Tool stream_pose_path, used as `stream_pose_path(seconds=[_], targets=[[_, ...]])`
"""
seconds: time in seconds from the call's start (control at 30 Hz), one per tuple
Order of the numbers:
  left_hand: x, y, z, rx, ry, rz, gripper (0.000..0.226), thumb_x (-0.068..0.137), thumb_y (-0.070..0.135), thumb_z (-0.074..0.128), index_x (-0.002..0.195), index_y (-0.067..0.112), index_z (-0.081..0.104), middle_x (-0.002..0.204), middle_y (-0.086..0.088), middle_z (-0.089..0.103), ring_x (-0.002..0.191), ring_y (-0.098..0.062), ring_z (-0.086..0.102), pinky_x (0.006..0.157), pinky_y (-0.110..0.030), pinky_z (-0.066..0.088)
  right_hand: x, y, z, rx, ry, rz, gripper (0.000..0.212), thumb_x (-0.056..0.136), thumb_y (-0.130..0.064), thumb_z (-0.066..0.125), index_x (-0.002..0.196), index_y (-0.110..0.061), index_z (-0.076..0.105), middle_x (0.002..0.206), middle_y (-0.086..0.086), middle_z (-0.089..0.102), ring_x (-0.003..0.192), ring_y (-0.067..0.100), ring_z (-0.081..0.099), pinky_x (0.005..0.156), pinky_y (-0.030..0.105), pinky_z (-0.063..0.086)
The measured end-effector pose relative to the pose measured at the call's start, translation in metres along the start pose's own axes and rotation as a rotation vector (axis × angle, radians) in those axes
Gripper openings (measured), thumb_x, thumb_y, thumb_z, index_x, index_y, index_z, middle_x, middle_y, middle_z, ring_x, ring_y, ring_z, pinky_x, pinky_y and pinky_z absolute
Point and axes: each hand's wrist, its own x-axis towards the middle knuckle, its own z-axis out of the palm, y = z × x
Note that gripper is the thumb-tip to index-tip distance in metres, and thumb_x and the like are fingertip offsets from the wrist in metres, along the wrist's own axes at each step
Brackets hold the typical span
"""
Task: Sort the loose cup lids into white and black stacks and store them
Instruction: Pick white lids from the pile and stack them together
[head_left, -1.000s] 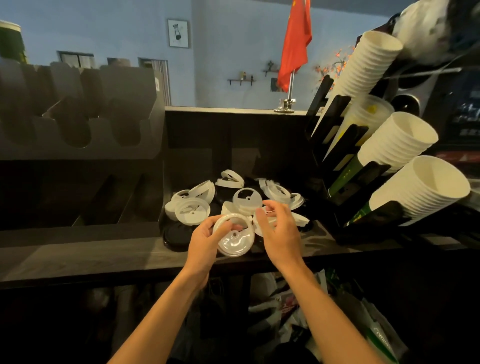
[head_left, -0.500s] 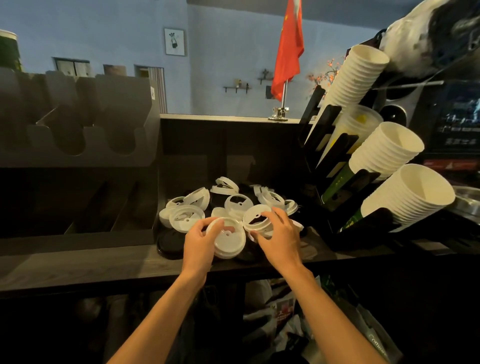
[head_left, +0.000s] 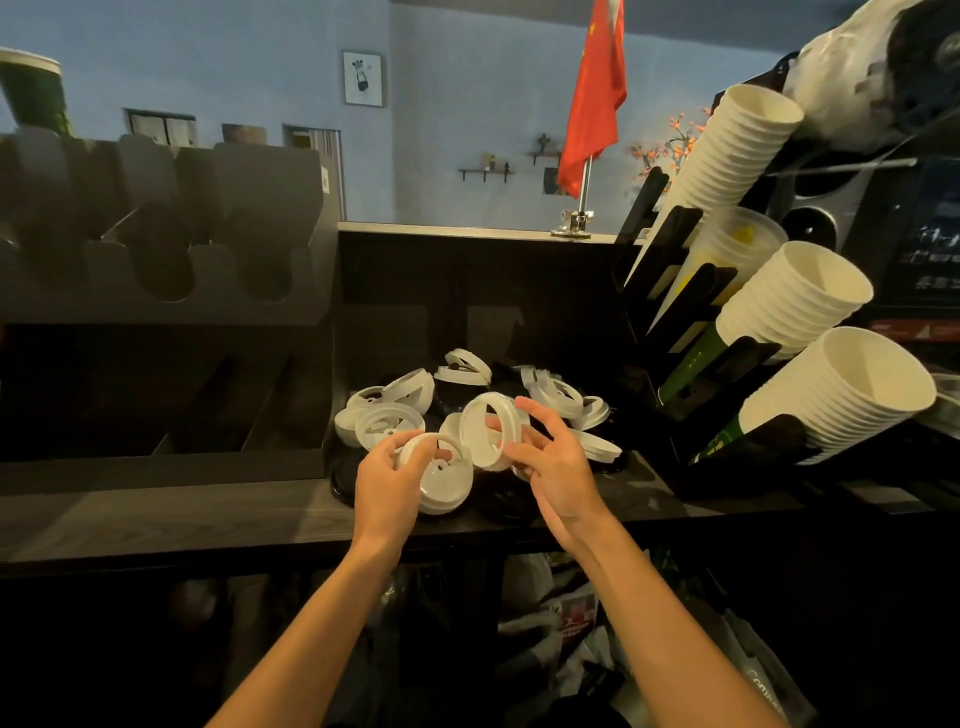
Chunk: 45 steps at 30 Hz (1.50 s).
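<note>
White lids (head_left: 441, 475), left hand (head_left: 384, 480), right hand (head_left: 561, 467) gripping

The right hand (head_left: 558, 467) now holds a white lid (head_left: 488, 431) up off the pile (head_left: 561, 397), tipped on edge, just beside the lid stack (head_left: 441, 480) in the left hand (head_left: 384, 483)

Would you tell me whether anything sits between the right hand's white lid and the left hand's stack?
Nothing visible does: the tilted white lid in the right hand is right beside the white stack in the left hand.
</note>
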Motion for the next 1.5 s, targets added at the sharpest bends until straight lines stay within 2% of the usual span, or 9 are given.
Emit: stream_pose_path(seconds=[0.13, 0.33, 0.6, 0.67, 0.83, 0.97, 1.1, 1.27, 1.5], targets=[[0.003, -0.002, -0.01, 0.036, 0.024, 0.007, 0.019, 0.095, 0.03, 0.069, 0.113, 0.023, 0.071, 0.097, 0.006, 0.077, 0.099, -0.013, 0.07, 0.078, -0.025, 0.054, -0.002, 0.004, 0.017, -0.039, -0.044, -0.01, 0.03, 0.101, -0.01, 0.054, 0.13, -0.014, 0.062, 0.113, 0.0, 0.074, 0.112, 0.014, 0.067, 0.102, 0.037, 0.05], [0.006, 0.0, -0.026, 0.098, 0.077, 0.067, 0.022, 0.097, 0.03, 0.067, 0.116, 0.019, 0.068, 0.105, 0.003, 0.073, 0.101, -0.012, 0.066, 0.076, -0.022, 0.051, -0.002, 0.013, 0.038, -0.069, -0.036, 0.0, 0.031, 0.105, -0.019, 0.049, 0.131, -0.009, 0.062, 0.104, 0.003, 0.072, 0.112, 0.022, 0.064, 0.098, 0.029, 0.049], [0.007, 0.005, -0.037, 0.057, 0.082, 0.035, 0.021, 0.097, 0.027, 0.067, 0.116, 0.017, 0.069, 0.106, 0.005, 0.069, 0.101, -0.013, 0.066, 0.072, -0.019, 0.049, 0.001, 0.003, 0.053, 0.086, -0.015, 0.031, 0.029, 0.104, -0.018, 0.047, 0.125, -0.025, 0.067, 0.091, -0.001, 0.064, 0.102, 0.017, 0.057, 0.1, 0.031, 0.043], [0.006, 0.006, -0.037, 0.027, 0.062, 0.025, 0.021, 0.098, 0.032, 0.066, 0.114, 0.018, 0.07, 0.105, 0.003, 0.071, 0.101, -0.017, 0.068, 0.074, -0.022, 0.05, 0.0, 0.002, 0.055, 0.054, -0.081, 0.046, 0.03, 0.103, -0.019, 0.051, 0.128, -0.024, 0.066, 0.106, 0.0, 0.068, 0.108, 0.015, 0.058, 0.105, 0.031, 0.043], [-0.005, 0.021, -0.031, -0.107, -0.027, -0.016, 0.05, 0.084, 0.064, 0.055, 0.103, 0.021, 0.073, 0.103, -0.003, 0.077, 0.097, -0.021, 0.072, 0.088, -0.038, 0.056, -0.006, 0.008, 0.066, -0.21, -0.124, -0.022, 0.03, 0.103, -0.025, 0.053, 0.131, -0.025, 0.064, 0.121, -0.012, 0.068, 0.112, -0.002, 0.061, 0.089, 0.018, 0.052], [-0.011, 0.02, -0.028, -0.165, -0.074, 0.008, 0.032, 0.102, 0.041, 0.054, 0.108, 0.017, 0.075, 0.098, 0.0, 0.077, 0.093, -0.018, 0.074, 0.08, -0.032, 0.058, -0.009, 0.015, 0.07, -0.365, -0.085, -0.133, 0.03, 0.104, -0.035, 0.05, 0.129, -0.029, 0.065, 0.119, -0.014, 0.063, 0.111, -0.005, 0.057, 0.089, 0.012, 0.049], [-0.014, 0.014, -0.026, -0.119, -0.134, 0.115, 0.043, 0.081, 0.045, 0.075, 0.117, 0.02, 0.071, 0.11, 0.003, 0.074, 0.101, -0.014, 0.07, 0.078, -0.024, 0.057, -0.005, 0.021, 0.071, -0.485, -0.083, -0.224, 0.026, 0.104, -0.036, 0.05, 0.125, -0.034, 0.065, 0.122, -0.013, 0.048, 0.114, -0.001, 0.051, 0.09, 0.013, 0.048], [-0.01, 0.009, -0.029, -0.186, -0.137, 0.064, 0.051, 0.08, 0.039, 0.081, 0.126, 0.021, 0.065, 0.115, 0.0, 0.071, 0.101, -0.017, 0.071, 0.077, -0.026, 0.058, -0.01, 0.016, 0.071, -0.376, -0.114, -0.119, 0.024, 0.102, -0.044, 0.051, 0.125, -0.043, 0.057, 0.114, -0.026, 0.06, 0.105, -0.012, 0.057, 0.082, 0.013, 0.051], [-0.011, 0.002, -0.022, -0.207, -0.134, -0.039, 0.055, 0.08, 0.044, 0.081, 0.128, 0.022, 0.063, 0.112, -0.001, 0.075, 0.103, -0.02, 0.073, 0.087, -0.035, 0.06, -0.012, 0.018, 0.069, -0.27, 0.025, -0.169, 0.013, 0.098, -0.036, 0.061, 0.106, -0.038, 0.071, 0.101, -0.017, 0.072, 0.099, -0.002, 0.065, 0.076, 0.014, 0.054]])
